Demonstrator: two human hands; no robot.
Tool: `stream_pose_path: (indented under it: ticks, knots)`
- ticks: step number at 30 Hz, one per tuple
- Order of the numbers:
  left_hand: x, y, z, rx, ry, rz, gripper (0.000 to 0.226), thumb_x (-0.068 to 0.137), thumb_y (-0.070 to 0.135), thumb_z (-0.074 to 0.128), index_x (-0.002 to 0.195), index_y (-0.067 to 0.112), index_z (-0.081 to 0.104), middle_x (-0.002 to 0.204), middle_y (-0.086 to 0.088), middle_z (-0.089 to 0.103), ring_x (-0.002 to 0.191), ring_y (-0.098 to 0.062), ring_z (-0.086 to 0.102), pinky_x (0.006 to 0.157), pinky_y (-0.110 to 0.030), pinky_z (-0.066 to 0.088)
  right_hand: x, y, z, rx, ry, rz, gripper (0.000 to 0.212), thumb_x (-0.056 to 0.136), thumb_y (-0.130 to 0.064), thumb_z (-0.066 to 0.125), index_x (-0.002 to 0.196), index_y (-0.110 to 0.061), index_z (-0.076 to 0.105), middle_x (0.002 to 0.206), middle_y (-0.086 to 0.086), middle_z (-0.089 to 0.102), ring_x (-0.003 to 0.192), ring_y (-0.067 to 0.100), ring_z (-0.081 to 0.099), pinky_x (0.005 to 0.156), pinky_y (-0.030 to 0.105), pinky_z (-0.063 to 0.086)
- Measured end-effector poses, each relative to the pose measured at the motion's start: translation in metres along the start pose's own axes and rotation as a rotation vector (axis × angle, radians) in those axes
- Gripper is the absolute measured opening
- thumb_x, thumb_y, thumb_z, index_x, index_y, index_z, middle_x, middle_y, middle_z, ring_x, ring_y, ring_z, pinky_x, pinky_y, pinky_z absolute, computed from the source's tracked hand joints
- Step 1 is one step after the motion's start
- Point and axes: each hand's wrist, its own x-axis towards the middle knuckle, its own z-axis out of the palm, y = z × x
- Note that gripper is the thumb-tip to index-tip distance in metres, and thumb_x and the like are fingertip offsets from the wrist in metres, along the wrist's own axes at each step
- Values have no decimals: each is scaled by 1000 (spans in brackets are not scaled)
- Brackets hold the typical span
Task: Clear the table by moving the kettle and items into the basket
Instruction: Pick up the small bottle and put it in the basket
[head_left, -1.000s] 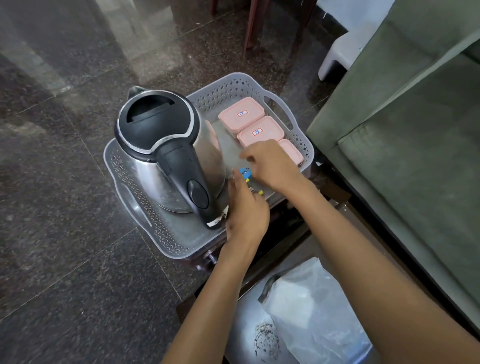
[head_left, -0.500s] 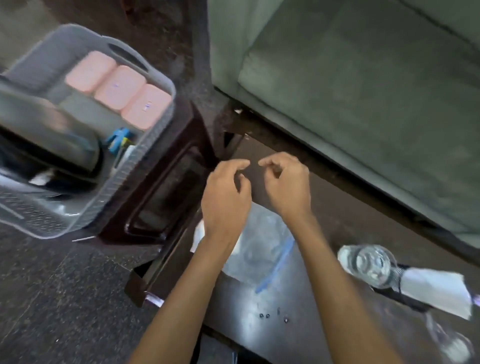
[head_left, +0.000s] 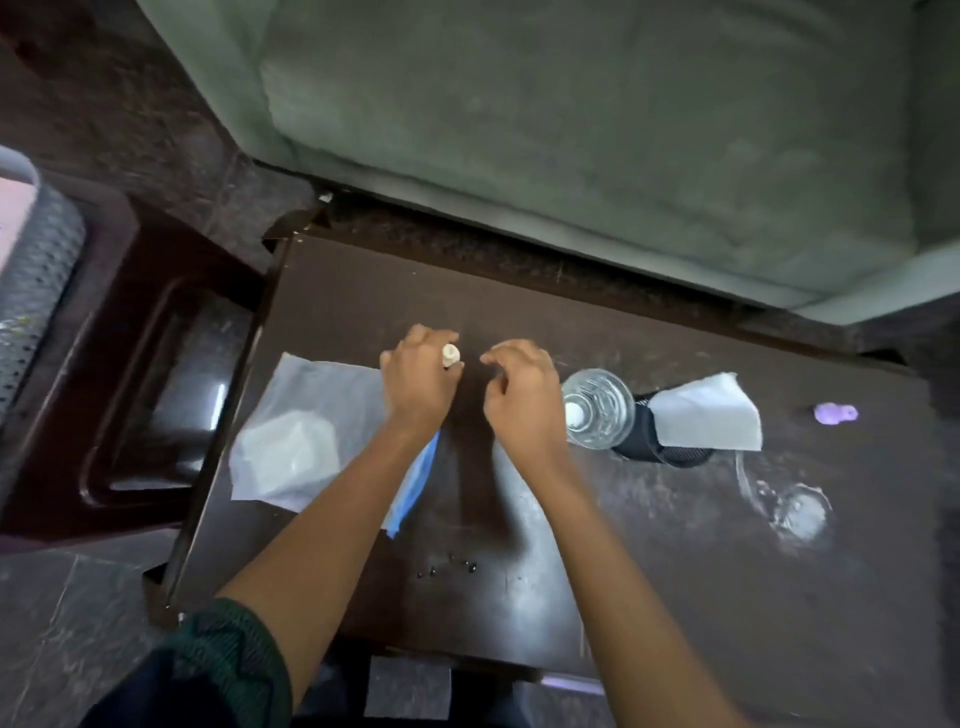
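Mostly dark brown table (head_left: 519, 597) fills the frame, top scuffed and dusty, green sofa (head_left: 571, 130) behind it. Grey perforated basket (head_left: 36, 280) only partly in view at far left, on a dark stool (head_left: 145, 364) beside the table; something pink shows inside it at the frame edge, too cut off to identify. Kettle not in view. On the table, left part: clear plastic zip bag (head_left: 311, 415) with blue seal strip, lying flat, white pad-like content inside. Black mesh holder (head_left: 660, 441) right of centre, holding white tissue (head_left: 711, 410). Clear glass (head_left: 597, 408) just beside the holder, touching or nearly so, seen from above; contents unclear. Second clear glassy item (head_left: 795, 509) further right, blurred. Small purple object (head_left: 834, 414) near right edge. Tiny black bits (head_left: 449, 566) near front centre. Left hand (head_left: 421, 379) curled around a small white item (head_left: 450, 354), over the bag's edge. Right hand (head_left: 524, 395) holds nothing, fingers loosely bent, just beside the glass.
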Motion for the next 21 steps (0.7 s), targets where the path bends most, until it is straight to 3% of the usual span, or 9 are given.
stream_pose_path:
  ticks: [3, 6, 9, 14, 18, 21]
  knots:
    - [0, 1, 4, -11, -16, -23, 16, 83, 15, 57, 93, 13, 70, 102, -14, 63, 95, -35, 62, 85, -42, 45, -2, 8, -5, 35, -8, -4, 32, 73, 7, 47, 95, -3, 68, 103, 11, 65, 99, 30, 57, 82, 32, 44]
    - [-9, 11, -8, -112, 34, -34, 18, 81, 18, 64, 97, 18, 71, 104, -10, 66, 92, -32, 64, 87, -44, 48, -10, 6, -20, 141, 49, -49, 31, 72, 3, 45, 91, -2, 69, 99, 11, 66, 92, 30, 59, 78, 34, 49]
    - [-29, 42, -25, -258, 125, 65, 18, 81, 18, 67, 98, 21, 70, 105, -5, 65, 86, -24, 67, 84, -41, 51, -20, 5, -54, 270, 182, -92, 26, 73, 1, 46, 85, -2, 69, 95, 10, 67, 82, 27, 61, 74, 35, 51]
    - [-45, 122, -34, -352, 116, 285, 19, 85, 16, 59, 102, 21, 62, 107, 5, 67, 100, -18, 62, 86, -40, 49, -14, 33, -130, 61, 438, -152, 22, 72, -6, 51, 83, -10, 70, 91, 2, 70, 85, 27, 60, 78, 34, 35]
    - [-43, 179, -16, -351, 8, 420, 20, 88, 16, 53, 106, 22, 59, 107, 9, 66, 98, -11, 64, 85, -40, 50, 4, 96, -172, -67, 531, 23, 23, 75, -10, 49, 84, -13, 71, 92, 0, 72, 89, 27, 59, 79, 30, 29]
    - [-44, 208, 3, -351, -31, 472, 25, 89, 14, 54, 112, 22, 60, 113, 7, 66, 100, -7, 65, 89, -38, 51, 12, 161, -191, -136, 440, 252, 30, 78, -6, 49, 98, -10, 71, 110, 4, 69, 106, 31, 54, 89, 37, 34]
